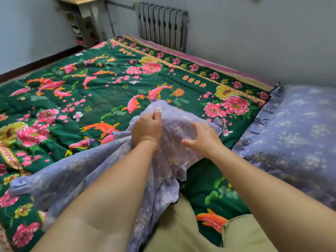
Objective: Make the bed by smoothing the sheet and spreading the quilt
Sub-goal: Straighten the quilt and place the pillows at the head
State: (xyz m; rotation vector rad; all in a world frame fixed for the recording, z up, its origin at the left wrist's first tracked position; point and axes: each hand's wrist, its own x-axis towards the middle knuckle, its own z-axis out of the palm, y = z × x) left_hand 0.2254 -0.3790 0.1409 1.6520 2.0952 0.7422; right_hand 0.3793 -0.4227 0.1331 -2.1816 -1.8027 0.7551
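A green sheet point(101, 99) printed with pink flowers and orange fish covers the bed. Over its near middle lies a bunched lilac quilt point(72, 177) with a pale flower print, trailing toward my lap. My left hand point(147, 127) grips a raised fold of the quilt, fingers curled round the cloth. My right hand point(201, 138) sits just to its right on the same raised part, fingers bent into the fabric and thumb stretched out.
A lilac pillow point(294, 139) lies at the right end of the bed. A grey radiator point(161, 24) hangs on the far wall and a wooden shelf unit point(85, 20) stands in the back left corner. My knees in beige trousers point(183, 228) rest on the bed's near edge.
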